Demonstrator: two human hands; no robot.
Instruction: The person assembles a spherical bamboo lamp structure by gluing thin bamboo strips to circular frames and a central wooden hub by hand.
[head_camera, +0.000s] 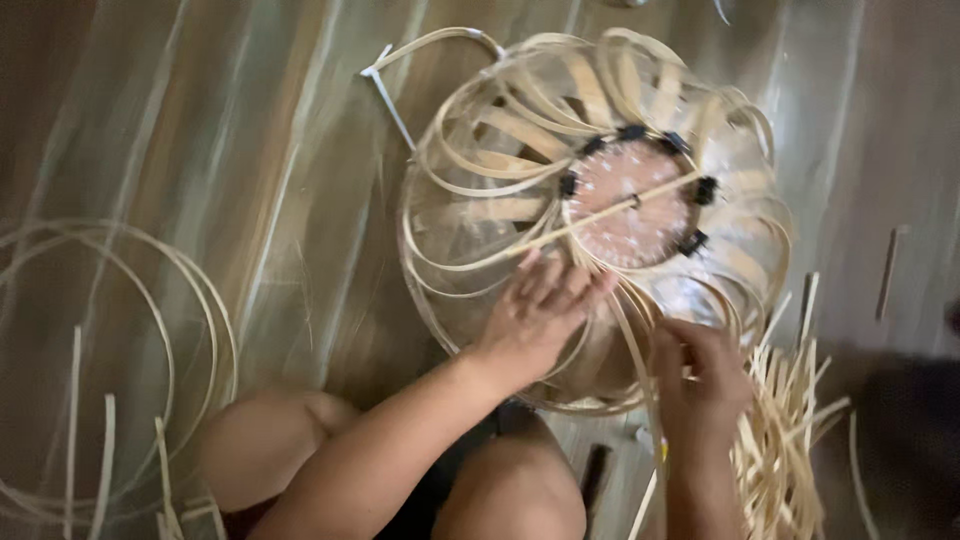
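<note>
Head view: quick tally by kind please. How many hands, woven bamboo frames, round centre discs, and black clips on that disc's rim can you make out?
Hands: 2, left hand and right hand
Woven bamboo frame: 1
Round centre disc: 1
Black clips on the disc rim: 6 visible; more may be hidden by blur
Total: 10

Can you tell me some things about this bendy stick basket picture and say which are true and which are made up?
1. The left hand lies flat on the bamboo frame. True.
2. The round disc in the frame is blue. False: it is reddish-brown, ringed by black clips.
3. The right hand pinches a thin strip. True.
4. Loose strips lie piled left of the knees. False: the pile is on the right; coiled hoops lie left.
</note>
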